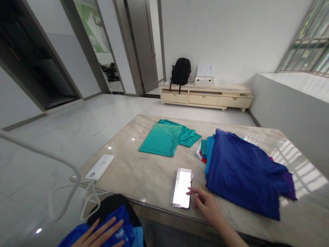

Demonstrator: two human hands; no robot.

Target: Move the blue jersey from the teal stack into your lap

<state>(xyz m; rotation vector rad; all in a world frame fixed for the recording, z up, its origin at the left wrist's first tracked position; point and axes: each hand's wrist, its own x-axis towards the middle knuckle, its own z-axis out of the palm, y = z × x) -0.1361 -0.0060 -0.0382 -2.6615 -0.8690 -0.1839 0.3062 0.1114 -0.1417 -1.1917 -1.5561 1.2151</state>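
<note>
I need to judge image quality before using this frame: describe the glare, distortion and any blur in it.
Head view: window light throws barred glare across the marble table; wide-angle distortion tilts the doorways and walls; the phone screen is a blurred-out white block under the right hand; the left hand on blue cloth looks slightly soft.

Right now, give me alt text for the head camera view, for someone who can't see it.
A person's right hand touches a phone on a marble table, while the left hand rests flat on blue cloth below the table edge. On the table lie a folded teal shirt, a pile of blue garments and a white power bank.
</note>
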